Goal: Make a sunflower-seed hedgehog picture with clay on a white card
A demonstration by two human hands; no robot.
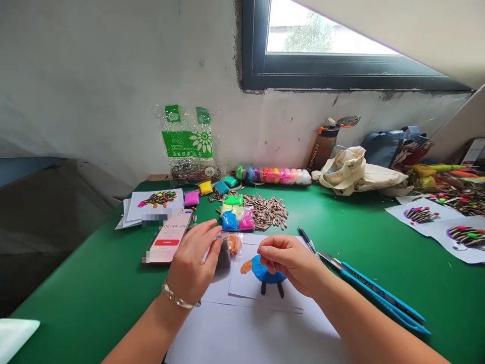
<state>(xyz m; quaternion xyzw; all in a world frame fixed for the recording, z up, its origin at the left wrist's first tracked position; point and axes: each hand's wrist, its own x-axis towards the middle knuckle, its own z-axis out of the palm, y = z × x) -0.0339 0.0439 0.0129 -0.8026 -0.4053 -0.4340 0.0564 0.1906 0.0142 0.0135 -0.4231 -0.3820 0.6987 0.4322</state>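
My right hand (293,260) is above a flattened blue clay body (261,271), its thumb and fingertips pinched together; what they hold, if anything, is too small to make out. The blue clay has an orange clay head (246,267) on its left and two black clay legs (280,290) below, all on a white sheet of paper (242,289). To the left, my left hand (195,260) hovers with fingers stretched out and nothing in it. Beside its fingers lie a packet of black clay (223,259) and a packet of orange clay (235,244), both partly covered.
Behind the paper are sunflower seeds (269,210) and several coloured clay packets (229,221). A phone (170,236) lies left, near a finished seed picture (153,202). Blue-handled scissors (382,296) and a pen (306,238) lie right. A seed bag (193,151) leans on the wall.
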